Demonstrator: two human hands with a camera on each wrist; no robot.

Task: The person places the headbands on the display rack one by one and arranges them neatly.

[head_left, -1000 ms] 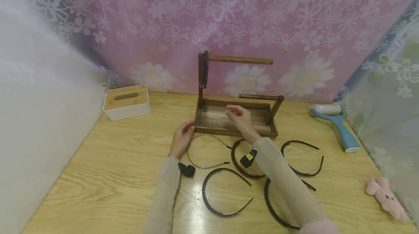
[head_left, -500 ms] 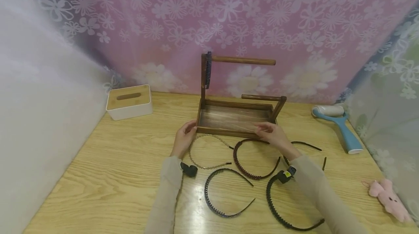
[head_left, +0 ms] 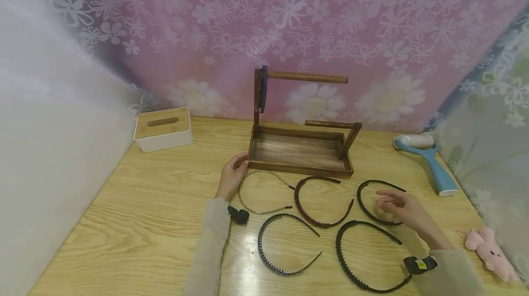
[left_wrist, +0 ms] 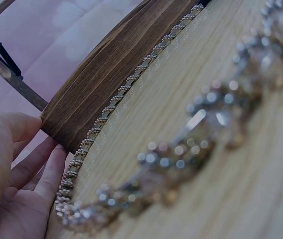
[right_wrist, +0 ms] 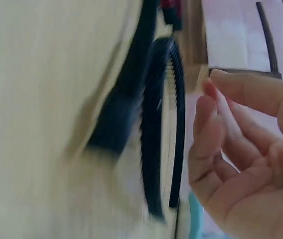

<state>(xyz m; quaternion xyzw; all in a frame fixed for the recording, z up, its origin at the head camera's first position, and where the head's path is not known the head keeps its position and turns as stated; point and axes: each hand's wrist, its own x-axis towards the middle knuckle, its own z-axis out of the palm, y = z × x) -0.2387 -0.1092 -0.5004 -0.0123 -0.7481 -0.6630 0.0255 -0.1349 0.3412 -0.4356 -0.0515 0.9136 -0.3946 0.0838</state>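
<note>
My left hand point(head_left: 232, 176) grips the front left corner of a dark wooden rack point(head_left: 301, 167), thumb at the top edge and fingertips low on the corner in the left wrist view. Beside that hand lies a beaded headband point(left_wrist: 171, 159). My right hand point(head_left: 407, 211) hovers with nothing in it, fingers loosely bent, over a black toothed headband point(head_left: 359, 197). Closer to me lies a larger black headband point(head_left: 340, 247). A brown-red headband point(head_left: 299, 202) and a dark blue one point(head_left: 260, 243) rest mid-table. A dark headband point(head_left: 263, 89) hangs on the rack's upper bar.
A white tissue box point(head_left: 163, 139) with a wooden lid stands at the back left. At the right are a blue-handled lint roller point(head_left: 436, 169) and a pink plush toy point(head_left: 491, 252). A flowered pink curtain point(head_left: 206, 34) closes off the back.
From above the rack's tray, my right hand has moved right and toward me, past the tray's front right edge, to the black headband. The left hand stays at the corner.
</note>
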